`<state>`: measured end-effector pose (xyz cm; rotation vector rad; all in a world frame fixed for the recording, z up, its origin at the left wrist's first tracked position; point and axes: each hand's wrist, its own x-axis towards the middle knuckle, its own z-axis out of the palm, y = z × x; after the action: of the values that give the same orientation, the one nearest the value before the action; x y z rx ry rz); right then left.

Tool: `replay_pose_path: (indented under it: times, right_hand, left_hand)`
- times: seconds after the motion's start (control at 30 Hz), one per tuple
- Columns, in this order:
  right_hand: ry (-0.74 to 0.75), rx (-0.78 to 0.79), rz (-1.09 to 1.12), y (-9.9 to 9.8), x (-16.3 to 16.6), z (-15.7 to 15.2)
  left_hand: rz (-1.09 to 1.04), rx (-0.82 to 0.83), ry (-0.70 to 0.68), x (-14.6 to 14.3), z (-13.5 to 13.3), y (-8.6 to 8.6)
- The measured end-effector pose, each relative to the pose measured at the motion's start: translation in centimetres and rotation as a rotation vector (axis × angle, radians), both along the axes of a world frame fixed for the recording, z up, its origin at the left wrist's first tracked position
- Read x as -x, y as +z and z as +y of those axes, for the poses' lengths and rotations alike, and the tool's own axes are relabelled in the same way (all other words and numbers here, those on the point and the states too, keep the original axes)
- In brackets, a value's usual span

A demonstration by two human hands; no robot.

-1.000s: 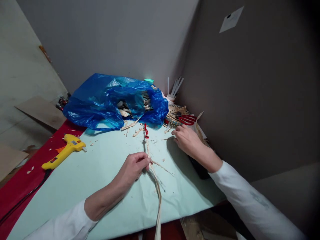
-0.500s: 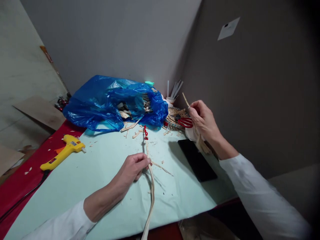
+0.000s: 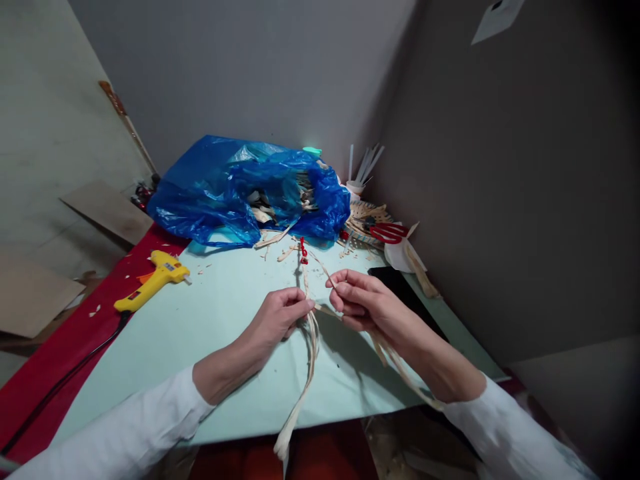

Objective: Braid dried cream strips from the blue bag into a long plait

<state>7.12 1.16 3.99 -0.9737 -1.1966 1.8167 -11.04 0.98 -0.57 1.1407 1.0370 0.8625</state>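
My left hand (image 3: pixel 283 317) is closed in a pinch on a pale braid of dried fibre strands (image 3: pixel 307 283). The braid's far end is tied with a red cord (image 3: pixel 303 250) on the table. Loose strands (image 3: pixel 305 383) hang from my left hand past the table's near edge. My right hand (image 3: pixel 367 300), just to the right, has its fingers closed on another fibre strand (image 3: pixel 324 270), whose thin tip points up and left. Part of it runs between the two hands, and its tail (image 3: pixel 400 367) trails beneath my right wrist.
A blue plastic bag (image 3: pixel 200 193) of dried scraps lies at the back. Red-handled scissors (image 3: pixel 390 233) rest by a woven basket (image 3: pixel 373 213) and a white cup of sticks (image 3: pixel 356 187). A yellow glue gun (image 3: pixel 150 280) lies left; a black flat device (image 3: pixel 395 277) lies partly behind my right hand.
My right hand has come down and left from its raised position near the scissors, bringing a strand beside the braid. My left hand still pinches the braid. The whole view has shifted slightly.
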Motion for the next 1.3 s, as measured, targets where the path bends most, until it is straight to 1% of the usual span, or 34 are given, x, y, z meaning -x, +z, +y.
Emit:
replay_pose_path:
  times: [0.1,0.17,0.27,0.33,0.47,0.63,0.83,1.0,1.13,1.3]
  right_hand:
    - [0.063,-0.122,-0.218,-1.0,-0.1,-0.5]
    - [0.098,-0.259,-0.428,-1.4,-0.2,-0.9]
    - [0.074,-0.459,-0.69,-1.6,-0.1,-1.5]
    - [0.039,-0.498,-0.779,-1.7,0.0,-1.7]
    - [0.016,-0.49,-0.843,-2.0,0.5,-1.8]
    - [0.066,-0.648,-0.918,-2.3,0.8,-2.1]
    - [0.059,-0.63,-1.016,-2.4,0.4,-2.9]
    - [0.089,-0.646,-1.113,-2.4,0.3,-3.8]
    - [0.09,-0.67,-1.151,-2.5,0.2,-4.3]
    - [0.083,-0.715,-1.21,-3.0,0.0,-4.6]
  left_hand:
    - [-0.024,-0.01,0.001,0.0,-0.1,0.0]
    - [-0.019,-0.021,0.02,0.0,-0.1,0.0]
    - [0.011,-0.062,0.033,-0.1,-0.1,0.3]
    - [0.024,-0.073,0.026,-0.2,-0.1,0.5]
    - [0.049,-0.073,0.027,-0.2,-0.1,0.6]
    - [-0.005,-0.058,0.006,-0.2,-0.1,0.2]
    - [0.022,-0.029,0.002,-0.1,-0.1,0.4]
    - [0.039,-0.032,0.006,-0.2,-0.2,0.7]
    - [0.017,-0.01,0.011,-0.2,-0.1,0.4]
    - [-0.035,0.003,-0.027,0.0,-0.1,-0.1]
